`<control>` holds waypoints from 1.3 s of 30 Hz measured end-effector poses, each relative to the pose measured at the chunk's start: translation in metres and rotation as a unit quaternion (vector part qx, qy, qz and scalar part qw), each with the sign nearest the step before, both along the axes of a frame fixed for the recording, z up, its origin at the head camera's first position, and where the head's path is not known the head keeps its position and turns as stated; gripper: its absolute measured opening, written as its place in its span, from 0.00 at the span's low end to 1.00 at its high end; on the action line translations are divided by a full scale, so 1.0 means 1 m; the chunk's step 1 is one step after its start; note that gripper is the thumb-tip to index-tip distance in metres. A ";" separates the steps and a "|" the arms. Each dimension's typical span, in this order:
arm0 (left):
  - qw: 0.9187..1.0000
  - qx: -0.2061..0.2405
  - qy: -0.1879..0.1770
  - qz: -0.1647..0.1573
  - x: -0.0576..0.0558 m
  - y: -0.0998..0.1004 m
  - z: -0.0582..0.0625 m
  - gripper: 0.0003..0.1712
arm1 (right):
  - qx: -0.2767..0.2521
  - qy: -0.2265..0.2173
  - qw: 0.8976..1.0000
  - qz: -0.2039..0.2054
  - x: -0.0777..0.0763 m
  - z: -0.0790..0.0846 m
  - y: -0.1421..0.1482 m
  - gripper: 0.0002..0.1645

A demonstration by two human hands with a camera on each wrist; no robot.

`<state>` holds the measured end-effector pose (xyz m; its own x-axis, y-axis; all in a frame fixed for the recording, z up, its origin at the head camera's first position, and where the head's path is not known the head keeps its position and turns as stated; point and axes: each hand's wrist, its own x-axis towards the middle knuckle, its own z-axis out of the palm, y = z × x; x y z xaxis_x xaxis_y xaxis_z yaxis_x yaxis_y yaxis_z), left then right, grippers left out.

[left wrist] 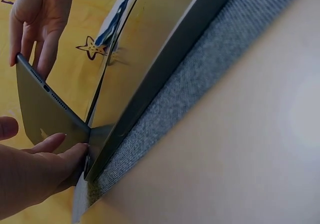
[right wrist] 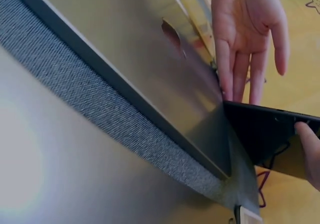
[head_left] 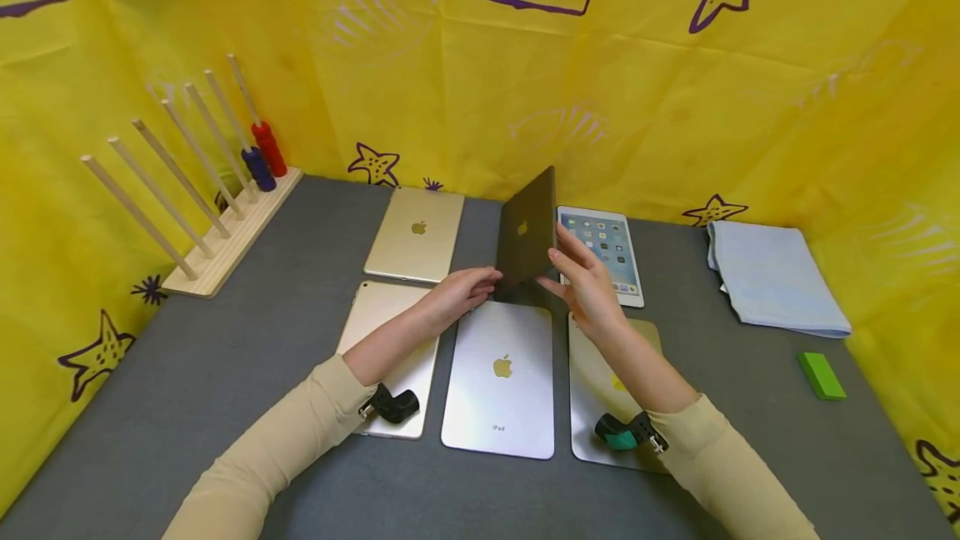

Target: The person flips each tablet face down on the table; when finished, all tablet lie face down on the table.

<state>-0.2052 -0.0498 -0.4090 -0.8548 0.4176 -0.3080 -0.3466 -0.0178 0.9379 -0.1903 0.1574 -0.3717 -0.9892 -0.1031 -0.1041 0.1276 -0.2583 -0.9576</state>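
Observation:
A dark tablet (head_left: 527, 227) stands tilted on edge at the back middle, its gold apple logo facing left. My right hand (head_left: 592, 290) grips its right edge, thumb on the screen side in the right wrist view. My left hand (head_left: 459, 300) has its fingertips at the tablet's lower left corner; in the right wrist view the left hand (right wrist: 245, 34) shows straight fingers along that edge. Just below lies a silver tablet (head_left: 501, 382), back up. A white tablet (head_left: 600, 244) with its screen lit lies behind my right hand.
Two gold tablets, one at the back (head_left: 416, 232) and one under my left arm (head_left: 378, 315), lie to the left. Another tablet (head_left: 592, 382) is partly hidden by my right forearm. A wooden peg rack (head_left: 232, 236), a folded blue cloth (head_left: 776, 277) and a green block (head_left: 822, 376) flank them.

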 end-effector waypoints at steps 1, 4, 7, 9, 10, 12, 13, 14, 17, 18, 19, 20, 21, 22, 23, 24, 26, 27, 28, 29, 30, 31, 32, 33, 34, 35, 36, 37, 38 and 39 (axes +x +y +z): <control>1.000 -0.002 0.002 0.000 0.000 0.000 0.000 0.28 | 0.002 -0.001 1.000 -0.002 0.000 -0.001 0.001 0.33; 1.000 -0.011 0.011 -0.002 0.001 -0.003 0.000 0.28 | 0.010 -0.005 1.000 -0.007 0.000 -0.002 0.002 0.33; 1.000 -0.022 0.017 -0.002 0.001 -0.005 0.000 0.28 | 0.019 -0.007 1.000 -0.015 0.000 -0.004 0.002 0.32; 0.999 -0.028 0.021 0.000 0.002 -0.007 0.000 0.28 | 0.025 -0.010 0.999 -0.019 -0.001 -0.005 0.003 0.32; 0.999 -0.028 0.021 0.001 0.002 -0.008 0.000 0.28 | 0.028 -0.011 0.999 -0.020 -0.001 -0.005 0.003 0.32; 0.999 -0.027 0.024 0.004 0.002 -0.009 0.001 0.28 | 0.035 -0.016 0.999 -0.026 -0.002 -0.007 0.004 0.32; 0.999 -0.028 0.026 0.005 0.002 -0.010 0.001 0.28 | 0.039 -0.020 0.999 -0.028 -0.003 -0.008 0.005 0.32; 0.999 -0.029 0.030 0.006 0.003 -0.011 0.001 0.28 | 0.043 -0.025 0.998 -0.031 -0.003 -0.009 0.005 0.32; 0.998 -0.039 0.043 0.006 0.004 -0.014 0.002 0.27 | 0.055 -0.040 0.997 -0.037 -0.005 -0.013 0.007 0.32; 0.998 -0.043 0.048 0.006 0.005 -0.015 0.002 0.26 | 0.060 -0.045 0.996 -0.038 -0.005 -0.015 0.008 0.32; 0.997 -0.047 0.053 0.007 0.005 -0.016 0.003 0.26 | 0.064 -0.050 0.996 -0.039 -0.006 -0.016 0.009 0.32; 0.997 -0.051 0.056 0.008 0.005 -0.017 0.003 0.26 | 0.069 -0.055 0.995 -0.040 -0.006 -0.018 0.009 0.32; 0.997 -0.056 0.061 0.009 0.006 -0.018 0.003 0.26 | 0.074 -0.059 0.995 -0.040 -0.007 -0.020 0.010 0.32; 0.996 -0.060 0.063 0.011 0.006 -0.019 0.004 0.26 | 0.078 -0.063 0.994 -0.039 -0.008 -0.021 0.010 0.32; 0.996 -0.060 0.064 0.013 0.006 -0.019 0.004 0.26 | 0.081 -0.068 0.993 -0.042 -0.008 -0.023 0.011 0.32; 0.996 -0.062 0.065 0.016 0.007 -0.020 0.004 0.26 | 0.087 -0.071 0.993 -0.041 -0.009 -0.024 0.011 0.32; 0.995 -0.065 0.066 0.022 0.008 -0.021 0.004 0.26 | 0.097 -0.078 0.991 -0.040 -0.011 -0.028 0.011 0.32; 0.995 -0.067 0.066 0.025 0.008 -0.021 0.004 0.26 | 0.103 -0.081 0.991 -0.039 -0.012 -0.030 0.011 0.32; 0.995 -0.068 0.063 0.030 0.008 -0.021 0.004 0.26 | 0.110 -0.085 0.990 -0.038 -0.013 -0.031 0.011 0.32; 0.995 -0.069 0.062 0.033 0.008 -0.022 0.004 0.26 | 0.117 -0.089 0.988 -0.036 -0.014 -0.033 0.011 0.32; 0.995 -0.071 0.061 0.036 0.009 -0.022 0.004 0.26 | 0.123 -0.092 0.988 -0.033 -0.015 -0.034 0.010 0.33; 0.995 -0.072 0.060 0.038 0.009 -0.022 0.004 0.26 | 0.128 -0.095 0.987 -0.031 -0.015 -0.035 0.010 0.33; 0.995 -0.075 0.059 0.039 0.009 -0.022 0.004 0.27 | 0.131 -0.097 0.986 -0.027 -0.016 -0.036 0.010 0.34; 0.994 -0.079 0.059 0.039 0.009 -0.022 0.004 0.27 | 0.134 -0.100 0.986 -0.024 -0.016 -0.036 0.009 0.34; 0.994 -0.082 0.062 0.038 0.009 -0.023 0.004 0.27 | 0.135 -0.102 0.985 -0.021 -0.016 -0.036 0.009 0.34; 0.994 -0.086 0.063 0.037 0.009 -0.023 0.004 0.28 | 0.135 -0.104 0.985 -0.017 -0.016 -0.036 0.008 0.35; 0.993 -0.090 0.065 0.037 0.009 -0.023 0.003 0.28 | 0.134 -0.105 0.985 -0.014 -0.016 -0.036 0.007 0.35; 0.993 -0.093 0.067 0.036 0.009 -0.024 0.003 0.28 | 0.134 -0.106 0.985 -0.010 -0.017 -0.035 0.007 0.36; 0.992 -0.096 0.070 0.036 0.009 -0.025 0.002 0.28 | 0.134 -0.107 0.985 -0.006 -0.017 -0.035 0.007 0.36; 0.992 -0.099 0.073 0.038 0.009 -0.025 0.002 0.28 | 0.134 -0.109 0.985 -0.002 -0.017 -0.035 0.006 0.36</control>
<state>-0.1966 -0.0751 -0.4069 -0.9225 0.2947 -0.2491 -0.2125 0.1510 0.9654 -0.2072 0.1637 -0.4064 -0.9407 -0.0389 -0.3370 0.3372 -0.0008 -0.9414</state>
